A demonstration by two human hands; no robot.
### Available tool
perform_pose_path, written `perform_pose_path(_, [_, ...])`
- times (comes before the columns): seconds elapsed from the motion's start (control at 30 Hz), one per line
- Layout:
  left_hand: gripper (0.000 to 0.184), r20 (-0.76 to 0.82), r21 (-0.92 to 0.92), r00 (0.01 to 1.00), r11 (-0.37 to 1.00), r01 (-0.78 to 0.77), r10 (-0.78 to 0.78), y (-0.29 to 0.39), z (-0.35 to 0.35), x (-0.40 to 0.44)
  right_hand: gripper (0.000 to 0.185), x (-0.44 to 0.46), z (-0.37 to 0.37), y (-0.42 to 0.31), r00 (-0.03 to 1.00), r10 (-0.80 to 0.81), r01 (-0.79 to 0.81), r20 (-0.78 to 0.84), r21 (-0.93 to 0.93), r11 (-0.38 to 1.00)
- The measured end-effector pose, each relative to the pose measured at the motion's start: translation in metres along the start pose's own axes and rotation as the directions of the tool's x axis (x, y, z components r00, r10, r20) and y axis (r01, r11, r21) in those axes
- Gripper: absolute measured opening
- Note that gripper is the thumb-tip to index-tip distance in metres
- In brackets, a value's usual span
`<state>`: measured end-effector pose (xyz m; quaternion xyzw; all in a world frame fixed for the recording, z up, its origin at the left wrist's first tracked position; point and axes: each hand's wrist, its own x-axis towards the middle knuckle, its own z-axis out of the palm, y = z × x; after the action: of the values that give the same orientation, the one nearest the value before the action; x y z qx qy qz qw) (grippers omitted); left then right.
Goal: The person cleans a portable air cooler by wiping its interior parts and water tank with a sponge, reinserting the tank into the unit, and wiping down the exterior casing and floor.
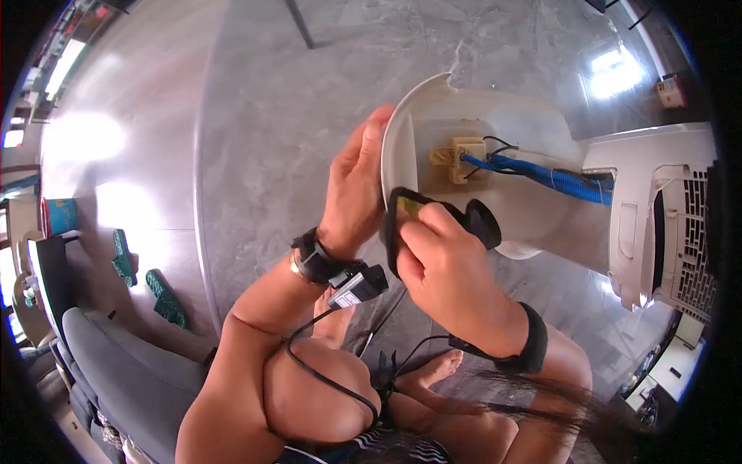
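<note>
A white curved plastic shell [533, 116] extends rightward to a boxier section. My left hand [359, 170] is closed against its left edge, with several fingers hidden behind it. Inside the shell, a yellowed plastic connector block [468, 157] joins a blue corrugated cable [556, 175] and thin black wires. My right hand [448, 267] is closed on a soft-looking black piece [396, 205] with a yellow-green patch, held at the shell's lower left rim. A rounded black part [483, 223] sticks out beyond my fingers; whether it belongs to the same piece, I cannot tell.
The boxy white housing [661, 224] has a slotted grille at the right. A small grey device [358, 287] with a black cable hangs by my left wristband. Green slippers [165, 298] lie on the floor at left, near a grey chair [127, 363].
</note>
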<state>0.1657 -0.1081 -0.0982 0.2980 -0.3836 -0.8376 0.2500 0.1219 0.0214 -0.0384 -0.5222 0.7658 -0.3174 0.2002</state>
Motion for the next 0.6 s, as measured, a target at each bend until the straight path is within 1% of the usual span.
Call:
perform_pose_path(0.03, [0.043, 0.047, -0.107, 0.999, 0.994, 0.005, 0.0, -0.004, -0.002, 0.0, 0.012, -0.009, -0.006, 0.001, 0.997, 0.016, -0.013, 0.071, -0.042, 0.999])
perform_pose_path(0.07, [0.043, 0.046, -0.113, 0.999, 0.994, 0.006, -0.001, -0.004, -0.002, 0.0, 0.012, -0.014, -0.011, 0.004, 0.997, 0.018, -0.014, 0.075, -0.046, 0.999])
perform_pose_path(0.13, [0.042, 0.064, -0.113, 0.998, 0.994, 0.013, -0.006, -0.003, -0.003, 0.0, 0.014, -0.02, -0.02, 0.008, 0.987, -0.049, 0.066, 0.154, -0.109, 0.992])
perform_pose_path(0.23, [0.046, 0.077, -0.156, 0.996, 0.987, 0.047, -0.035, 0.0, -0.003, 0.0, 0.016, -0.032, -0.03, 0.012, 0.98, -0.037, 0.069, 0.196, -0.157, 0.985])
perform_pose_path(0.27, [0.048, 0.091, -0.182, 0.994, 0.981, 0.073, -0.057, 0.0, -0.004, 0.001, 0.016, -0.035, -0.032, 0.014, 0.978, -0.033, 0.067, 0.204, -0.165, 0.984])
perform_pose_path(0.3, [0.052, 0.089, -0.153, 0.993, 0.984, 0.088, -0.075, -0.002, -0.007, 0.004, 0.016, -0.039, -0.033, 0.016, 0.986, -0.047, 0.074, 0.161, -0.164, 0.984])
perform_pose_path(0.33, [0.052, 0.095, -0.163, 0.992, 0.982, 0.092, -0.077, 0.0, -0.008, 0.004, 0.016, -0.044, -0.034, 0.019, 0.991, -0.061, 0.08, 0.116, -0.165, 0.983])
perform_pose_path(0.37, [0.055, 0.18, -0.091, 0.982, 0.993, 0.075, -0.057, 0.003, -0.008, 0.003, 0.016, -0.051, -0.035, 0.022, 0.992, -0.052, 0.072, 0.117, -0.177, 0.982])
perform_pose_path(0.4, [0.058, 0.266, -0.024, 0.963, 0.998, 0.051, -0.042, 0.006, -0.008, 0.003, 0.018, -0.06, -0.035, 0.026, 0.999, -0.026, 0.029, 0.027, -0.15, 0.988])
perform_pose_path(0.43, [0.072, 0.206, 0.232, 0.978, 0.973, -0.013, -0.036, 0.01, -0.008, 0.0, 0.022, -0.071, -0.036, 0.031, 0.998, 0.002, -0.009, -0.062, -0.12, 0.993])
perform_pose_path(0.47, [0.072, 0.211, 0.219, 0.977, 0.976, -0.009, -0.038, 0.01, -0.008, -0.003, 0.022, -0.083, -0.037, 0.036, 0.998, 0.008, -0.015, -0.058, -0.133, 0.991])
perform_pose_path(0.5, [0.08, 0.239, 0.418, 0.971, 0.9, -0.123, 0.022, 0.009, -0.01, -0.007, 0.022, -0.098, -0.039, 0.042, 0.985, 0.132, -0.137, -0.109, -0.039, 0.99])
perform_pose_path(0.53, [0.087, 0.281, 0.593, 0.957, 0.771, -0.233, 0.073, 0.01, -0.011, -0.01, 0.022, -0.11, -0.044, 0.046, 0.954, 0.258, -0.252, -0.152, 0.062, 0.966])
perform_pose_path(0.57, [0.091, 0.282, 0.76, 0.957, 0.594, -0.265, 0.067, 0.013, -0.014, -0.014, 0.019, -0.119, -0.053, 0.051, 0.949, 0.29, -0.289, -0.127, 0.027, 0.957])
perform_pose_path(0.6, [0.091, 0.286, 0.757, 0.956, 0.597, -0.266, 0.064, 0.012, -0.018, -0.015, 0.019, -0.134, -0.056, 0.06, 0.947, 0.294, -0.294, -0.129, 0.024, 0.956])
